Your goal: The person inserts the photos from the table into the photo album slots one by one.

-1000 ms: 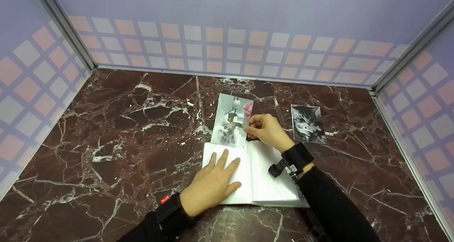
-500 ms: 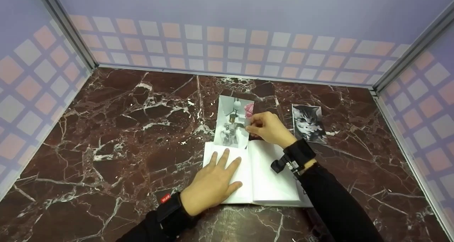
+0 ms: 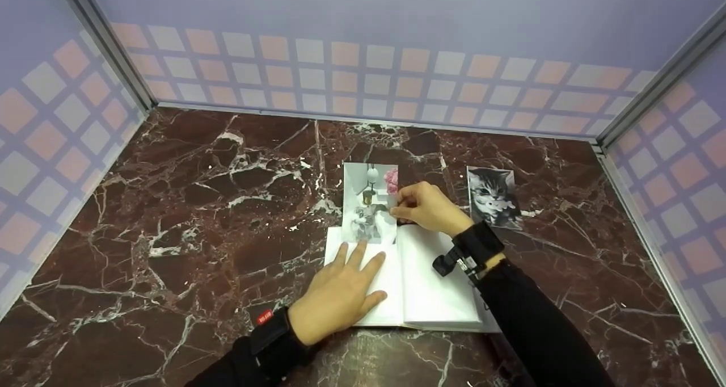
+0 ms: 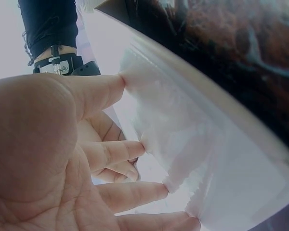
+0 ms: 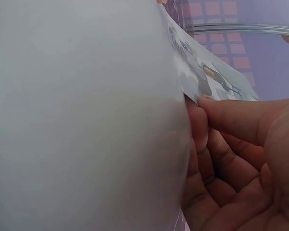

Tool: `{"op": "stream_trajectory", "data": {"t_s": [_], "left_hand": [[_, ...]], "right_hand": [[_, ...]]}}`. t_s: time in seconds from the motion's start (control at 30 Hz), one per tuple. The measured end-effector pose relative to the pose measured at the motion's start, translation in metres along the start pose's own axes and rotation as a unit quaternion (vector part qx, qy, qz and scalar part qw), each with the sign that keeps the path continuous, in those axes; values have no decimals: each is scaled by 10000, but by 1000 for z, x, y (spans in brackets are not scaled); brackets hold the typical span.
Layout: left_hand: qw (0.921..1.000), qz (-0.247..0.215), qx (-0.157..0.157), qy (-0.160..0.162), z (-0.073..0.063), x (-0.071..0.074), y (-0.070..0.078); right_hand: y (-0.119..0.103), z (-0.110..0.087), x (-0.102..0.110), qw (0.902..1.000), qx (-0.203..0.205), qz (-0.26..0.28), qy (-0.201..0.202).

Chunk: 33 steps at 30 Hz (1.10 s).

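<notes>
A photo album (image 3: 439, 287) lies spread on the marbled table, white pages up. My left hand (image 3: 340, 299) rests on its left page with fingers spread; in the left wrist view the fingertips (image 4: 156, 190) press the clear page sleeve. Thumb and forefinger of my right hand (image 3: 428, 208) pinch the right edge of a photo card (image 3: 363, 188) showing a kitten, a lamp and pink flowers. The card's lower end overlaps the top of the left page, near my left fingertips. In the right wrist view the card (image 5: 207, 72) is partly hidden behind a page (image 5: 86, 115).
A second photo (image 3: 492, 197), of a striped kitten, lies on the table to the right of my right hand. Purple panels with pink and white squares (image 3: 377, 83) stand at the back and both sides of the table (image 3: 215, 222).
The photo card has come down toward me, its lower end further over the left page, and has turned straighter. My left hand has stayed in place on the page.
</notes>
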<state>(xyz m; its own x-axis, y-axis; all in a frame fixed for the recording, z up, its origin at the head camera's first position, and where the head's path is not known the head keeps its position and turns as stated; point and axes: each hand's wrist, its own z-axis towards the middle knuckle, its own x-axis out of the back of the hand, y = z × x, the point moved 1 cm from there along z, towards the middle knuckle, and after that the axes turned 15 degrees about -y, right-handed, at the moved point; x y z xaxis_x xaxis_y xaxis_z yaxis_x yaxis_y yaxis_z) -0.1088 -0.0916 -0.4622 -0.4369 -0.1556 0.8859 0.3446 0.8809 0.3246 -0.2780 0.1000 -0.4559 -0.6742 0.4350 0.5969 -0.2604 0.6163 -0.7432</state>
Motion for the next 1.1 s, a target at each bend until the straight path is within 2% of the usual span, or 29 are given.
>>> {"op": "stream_trajectory", "data": {"t_s": [0.17,0.3,0.53,0.63,0.73,0.97,1.1], "left_hand": [[10000,16,-2,3,-1,0,0],[10000,30,13,-15,-1,1,0],[9999,125,-33,36,-1,0,0],[9999,117,-37,19,-1,0,0],[10000,71,-28,-4,-2,0,0],[9999,126,-60,62,-2,0,0],[9999,133,-58,71,-2,0,0]], "right_hand": [[0,0,0,9998,53,-173,-129],[-1,2,1,9999,-29,-166,22],[2,10,2,9962,70,776,401],[4,12,1,9947,139,924,437],[3,12,0,9953,219,858,396],[2,10,-2,9960,157,883,3],[3,10,-3,9968,211,765,24]]}}
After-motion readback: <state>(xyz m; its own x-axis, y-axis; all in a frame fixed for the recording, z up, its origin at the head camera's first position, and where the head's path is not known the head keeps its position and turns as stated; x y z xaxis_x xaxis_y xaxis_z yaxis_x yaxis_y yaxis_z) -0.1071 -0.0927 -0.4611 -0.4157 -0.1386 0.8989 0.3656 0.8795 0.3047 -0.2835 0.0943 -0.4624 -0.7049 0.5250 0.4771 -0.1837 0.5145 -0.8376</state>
